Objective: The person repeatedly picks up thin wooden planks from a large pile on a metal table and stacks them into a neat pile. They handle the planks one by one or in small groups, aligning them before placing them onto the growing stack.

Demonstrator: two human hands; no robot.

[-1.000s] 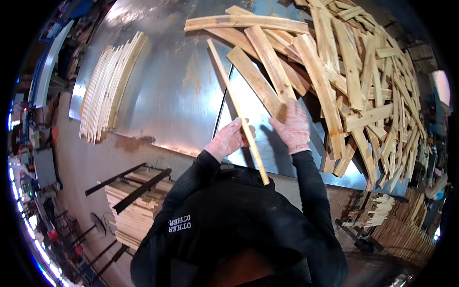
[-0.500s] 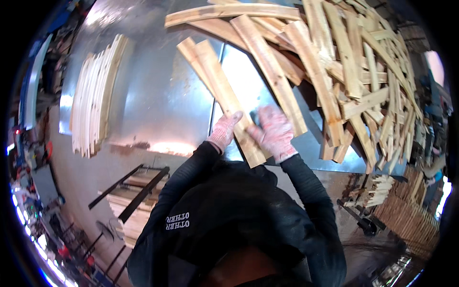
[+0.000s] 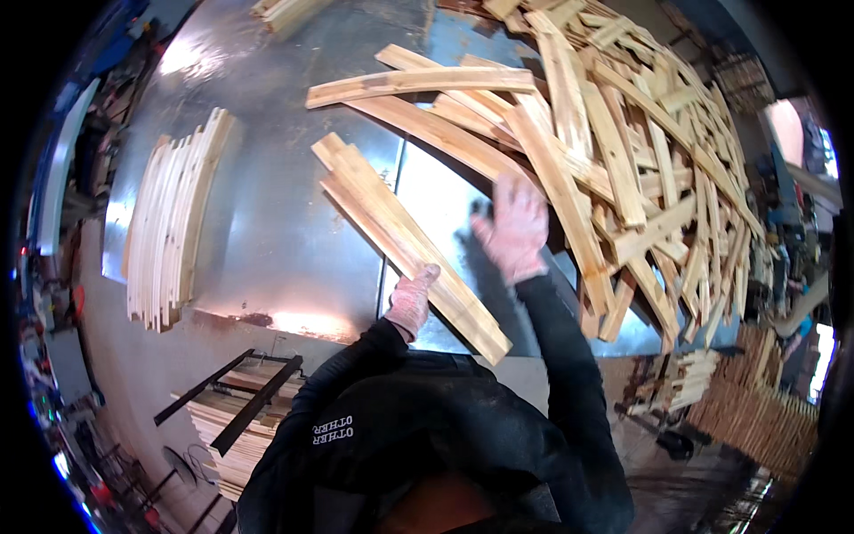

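Counter [image 3: 267, 222] is bearing a jumbled pile [image 3: 560, 200] along its right edge | slat bundle [image 3: 405, 236] is slanting toward the near edge, possibly fanning apart because only the left hand [image 3: 412, 301] is gripping | right hand [image 3: 513, 227] is hovering empty, fingers wide

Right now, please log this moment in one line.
left hand: grips wooden boards | right hand: open, near plank pile | plank row: on metal table

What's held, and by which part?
Left hand: long, flat, pale-brown wooden boards, by their left edge, toward the near end. Right hand: open, apparently nothing held.
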